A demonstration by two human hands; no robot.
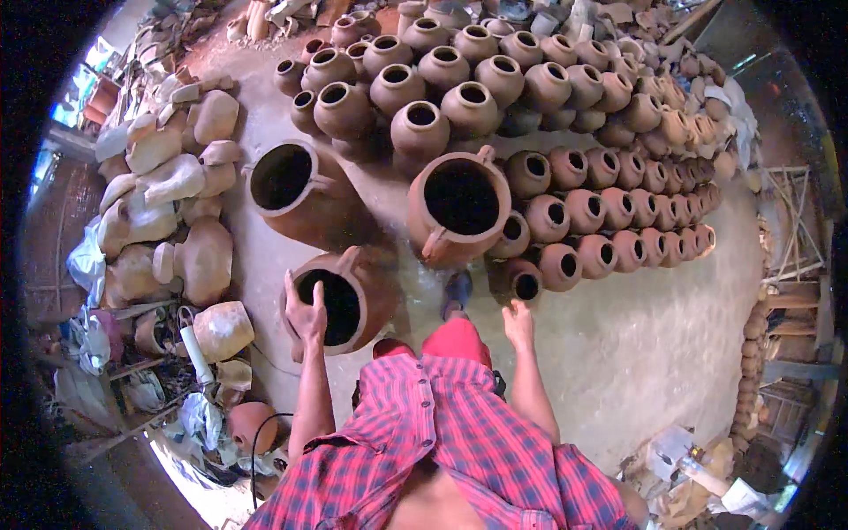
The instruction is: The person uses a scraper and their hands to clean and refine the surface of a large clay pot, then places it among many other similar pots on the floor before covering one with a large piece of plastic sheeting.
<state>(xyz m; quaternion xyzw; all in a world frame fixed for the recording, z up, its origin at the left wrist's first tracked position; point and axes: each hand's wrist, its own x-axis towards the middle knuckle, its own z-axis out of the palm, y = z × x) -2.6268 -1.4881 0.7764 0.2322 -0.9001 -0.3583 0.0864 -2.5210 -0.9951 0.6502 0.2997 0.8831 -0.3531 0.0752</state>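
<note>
The dusty floor (654,336) carries everything here, and its bare right half leaves walking room beside the pottery. Across the top spreads a field of small round clay pots (565,212), mouths up and packed shoulder to shoulder in rows, likely so that they brace one another; there are several dozen, too many and too blurred at the far edge to count exactly. On the left lies a heap of pale broken pieces (159,203), pushed aside against the wall.

Three large handled jars stand apart from the small ones, in the open middle where a person can get round them. One (296,190) tilts on the left, one (459,208) stands at the centre touching the rows, and the nearest large jar (340,305) sits just in front of the person's red-clad legs, its dark mouth tipped toward them.

The left hand (306,314) rests on the near rim of that jar, fingers bent over the lip in a steadying grip clamped on the clay. The right hand (518,325) hangs free, fingers loosely apart and holding nothing, near one small dark pot (523,281) at the row's end.
</note>
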